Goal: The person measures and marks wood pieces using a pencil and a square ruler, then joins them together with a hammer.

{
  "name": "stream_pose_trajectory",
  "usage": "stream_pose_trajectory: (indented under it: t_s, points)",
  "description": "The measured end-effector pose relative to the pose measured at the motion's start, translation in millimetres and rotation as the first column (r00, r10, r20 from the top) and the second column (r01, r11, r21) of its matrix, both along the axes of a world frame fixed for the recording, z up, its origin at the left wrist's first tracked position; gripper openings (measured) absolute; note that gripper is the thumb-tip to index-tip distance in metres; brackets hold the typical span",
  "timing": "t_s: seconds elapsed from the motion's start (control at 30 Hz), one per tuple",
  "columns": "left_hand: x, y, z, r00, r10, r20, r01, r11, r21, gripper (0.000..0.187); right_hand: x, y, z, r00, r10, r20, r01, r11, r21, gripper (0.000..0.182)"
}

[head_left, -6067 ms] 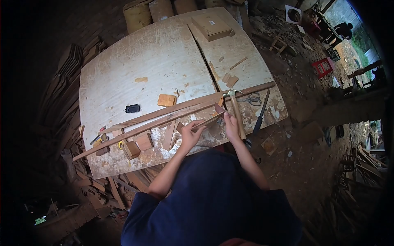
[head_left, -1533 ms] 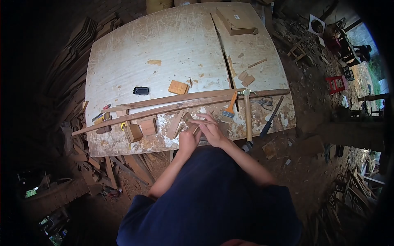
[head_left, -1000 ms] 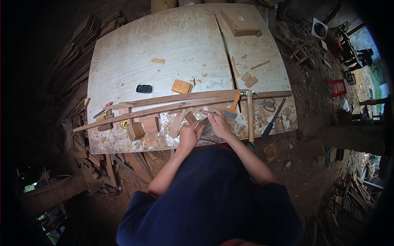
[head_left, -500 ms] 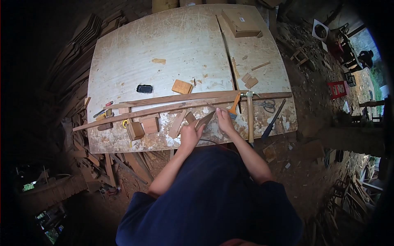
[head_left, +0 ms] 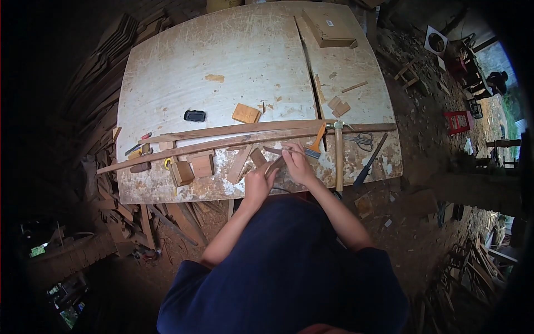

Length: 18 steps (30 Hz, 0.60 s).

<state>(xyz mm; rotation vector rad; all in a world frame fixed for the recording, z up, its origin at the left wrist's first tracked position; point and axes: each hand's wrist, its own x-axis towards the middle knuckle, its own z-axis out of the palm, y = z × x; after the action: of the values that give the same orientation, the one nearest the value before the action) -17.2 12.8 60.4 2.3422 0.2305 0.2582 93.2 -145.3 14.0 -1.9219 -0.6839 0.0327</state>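
Near the front edge of the worktable, my left hand (head_left: 258,185) is closed round a small wooden piece (head_left: 274,166) that slants up to the right. My right hand (head_left: 298,166) is closed too, at the upper end of that piece. From its fingers a thin brown strip (head_left: 271,150) sticks out to the left; I cannot tell its kind. Left of my hands lie a flat wooden offcut (head_left: 240,165) and a small block (head_left: 257,157). A paintbrush (head_left: 317,139) with an orange handle rests just beyond my right hand.
Two long wooden strips (head_left: 222,146) cross the worktable (head_left: 194,61) ahead of my hands. To the right are a hammer (head_left: 339,156), scissors (head_left: 364,143) and a dark-handled tool (head_left: 364,173). Wooden blocks (head_left: 202,166) lie left; a cardboard box (head_left: 325,28) stands at the back.
My right hand has shifted slightly left, closer to my left hand, and the thin strip in its fingers has moved left with it. My left hand stays nearly in place.
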Motion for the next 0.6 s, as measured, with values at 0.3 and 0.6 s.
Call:
stream_pose_trajectory:
  t_s: [0.3, 0.6]
  points:
    - [5, -11, 9, 0.998, -0.068, -0.005, 0.068, 0.997, 0.038, 0.026, 4, -17, 2, 0.985, -0.028, -0.17, 0.008, 0.993, -0.118, 0.043]
    - [13, -7, 0, 1.0, -0.005, -0.009, 0.005, 1.0, 0.011, 0.028, -10, -14, 13, 0.996, -0.053, -0.072, 0.049, 0.997, -0.058, 0.036]
